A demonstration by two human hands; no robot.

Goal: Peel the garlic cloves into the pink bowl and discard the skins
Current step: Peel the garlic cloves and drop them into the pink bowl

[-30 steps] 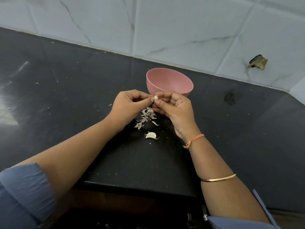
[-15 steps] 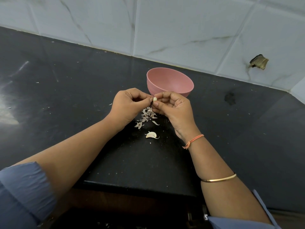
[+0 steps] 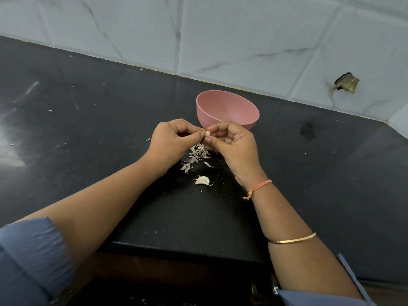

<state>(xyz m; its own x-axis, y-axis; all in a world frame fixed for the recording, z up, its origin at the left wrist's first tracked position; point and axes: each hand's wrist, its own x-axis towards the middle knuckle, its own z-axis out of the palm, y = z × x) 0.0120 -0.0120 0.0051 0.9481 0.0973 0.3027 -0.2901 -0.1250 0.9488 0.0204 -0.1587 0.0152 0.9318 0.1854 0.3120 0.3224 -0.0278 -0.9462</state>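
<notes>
Head view has both hands meeting just in front of the bowl (image 3: pixel 227 113), close to its near wall. The left hand (image 3: pixel 170 142) is curled, and its thumb and forefinger tips pinch a small pale clove (image 3: pixel 207 133). The right hand (image 3: pixel 231 146) is curled too, with thumb and forefinger closed on the same clove from the other side. The clove is held in the air, a little lower than the bowl's rim and above the skins (image 3: pixel 195 155). These lie scattered on the counter (image 3: pixel 110 129) just nearer than the bowl. A second clove (image 3: pixel 202 180), apparently unpeeled, lies nearer again, apart from the skins.

The held clove should be light and firm. Its visible end looks bare, so it is probably slick and a little tacky, and a hard pinch on its tapered ends could shoot it out. Holding it across the broad sides seems safer, leaving a nail free to lift skin from the blunt root end. The skin is likely dry and paper-thin and will tear off in flakes rather than one piece.

The loose skins weigh almost nothing and could scatter at a breath. A cupped, sweeping hand would gather them better than picking. The bowl looks light and might slide if knocked. Its inner bottom is partly hidden, so I cannot tell what it holds.
</notes>
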